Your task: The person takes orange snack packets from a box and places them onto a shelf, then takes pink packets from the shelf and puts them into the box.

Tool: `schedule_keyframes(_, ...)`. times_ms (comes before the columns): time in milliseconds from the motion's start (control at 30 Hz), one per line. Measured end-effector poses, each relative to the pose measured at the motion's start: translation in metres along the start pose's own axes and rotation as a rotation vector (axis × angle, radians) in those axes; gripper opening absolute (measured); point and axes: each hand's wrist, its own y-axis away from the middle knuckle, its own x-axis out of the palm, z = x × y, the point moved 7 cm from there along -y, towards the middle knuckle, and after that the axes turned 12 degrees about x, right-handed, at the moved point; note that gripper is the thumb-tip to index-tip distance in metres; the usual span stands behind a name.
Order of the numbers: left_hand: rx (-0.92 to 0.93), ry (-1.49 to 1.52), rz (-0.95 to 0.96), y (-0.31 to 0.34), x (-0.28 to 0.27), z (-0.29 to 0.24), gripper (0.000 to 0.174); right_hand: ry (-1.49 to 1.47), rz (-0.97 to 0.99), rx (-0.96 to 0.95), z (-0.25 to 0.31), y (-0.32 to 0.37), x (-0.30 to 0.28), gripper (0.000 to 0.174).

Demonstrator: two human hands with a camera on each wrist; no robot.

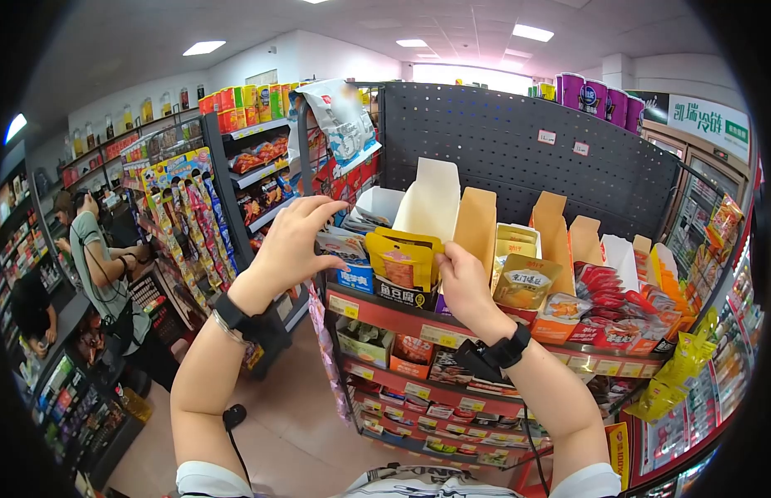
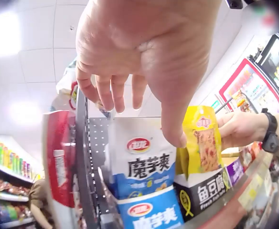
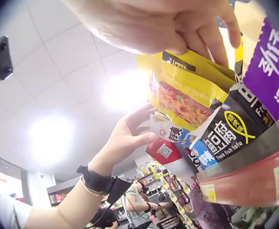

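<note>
My right hand [image 1: 466, 283] pinches the top right edge of a yellow fish tofu packet [image 1: 402, 264], thumb in front. Its fingers go behind the packet in the right wrist view. The packet stands in a black display box [image 2: 204, 195] lettered "Fresh fish tofu". Left of it is a blue-and-white box [image 2: 151, 210] of white-and-blue snack packets [image 2: 142, 155]. My left hand [image 1: 290, 245] arches over these packets, thumb and fingers spread wide apart. In the left wrist view its thumb tip overlaps the edge between the white packet and the yellow one.
More snack boxes, including one with gold packets [image 1: 525, 282] and one with red packets [image 1: 597, 290], line the curved top shelf. A grey pegboard [image 1: 501, 137] rises behind. A large white bag [image 1: 340, 124] hangs at the left end. A person [image 1: 111, 274] stands farther left.
</note>
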Motion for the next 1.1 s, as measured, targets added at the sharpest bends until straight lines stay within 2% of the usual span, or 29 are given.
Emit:
schedule_keyframes(33, 0.000, -0.004, -0.001, 0.003, 0.004, 0.004, 0.072, -0.028, -0.020, 0.052, -0.003, -0.001, -0.002, 0.016)
schedule_keyframes(100, -0.084, 0.058, -0.040, 0.014, 0.015, 0.012, 0.073, -0.015, -0.041, 0.023, -0.003, 0.000, 0.001, 0.015)
schedule_keyframes(167, -0.091, 0.116, 0.020, 0.019, 0.031, 0.006, 0.075, -0.002, -0.063, -0.006, -0.003, 0.004, 0.003, 0.013)
schedule_keyframes(233, -0.114, 0.134, 0.008, 0.019, 0.042, 0.001, 0.076, 0.048, -0.120, -0.135, 0.007, 0.012, 0.005, 0.011)
schedule_keyframes(367, -0.112, 0.089, 0.009, 0.010, 0.054, 0.011, 0.073, -0.029, -0.081, -0.060, 0.006, 0.009, 0.002, 0.010)
schedule_keyframes(567, -0.088, 0.169, -0.038, 0.002, 0.059, 0.018, 0.058, -0.007, -0.150, -0.039, 0.000, 0.007, -0.001, 0.009)
schedule_keyframes(667, -0.100, 0.134, -0.043, 0.001, 0.060, 0.015, 0.055, -0.060, -0.088, -0.022, -0.001, 0.007, 0.003, 0.009)
schedule_keyframes(767, -0.081, 0.097, 0.000, 0.002, 0.056, 0.005, 0.056, -0.040, -0.078, -0.088, 0.003, 0.011, 0.003, 0.009)
schedule_keyframes(833, -0.126, 0.138, 0.008, 0.005, 0.051, 0.005, 0.062, -0.047, -0.049, -0.103, 0.003, 0.014, 0.002, 0.009)
schedule_keyframes(867, -0.120, 0.141, 0.012, 0.005, 0.049, 0.003, 0.062, -0.047, -0.054, -0.098, 0.002, 0.014, 0.001, 0.009)
schedule_keyframes(933, -0.047, 0.057, -0.121, 0.003, 0.034, -0.008, 0.069, -0.054, -0.053, -0.125, 0.001, 0.016, 0.002, 0.012)
schedule_keyframes(1033, 0.069, -0.005, -0.063, -0.005, 0.023, -0.040, 0.074, -0.089, -0.053, -0.129, -0.002, 0.018, 0.008, 0.018)
schedule_keyframes(1067, 0.141, -0.047, -0.027, -0.011, 0.026, -0.053, 0.074, -0.032, -0.002, -0.097, -0.003, 0.021, 0.011, 0.029)
schedule_keyframes(1100, 0.175, -0.059, 0.001, -0.012, 0.032, -0.060, 0.074, -0.005, -0.015, -0.102, -0.005, 0.022, 0.014, 0.032)
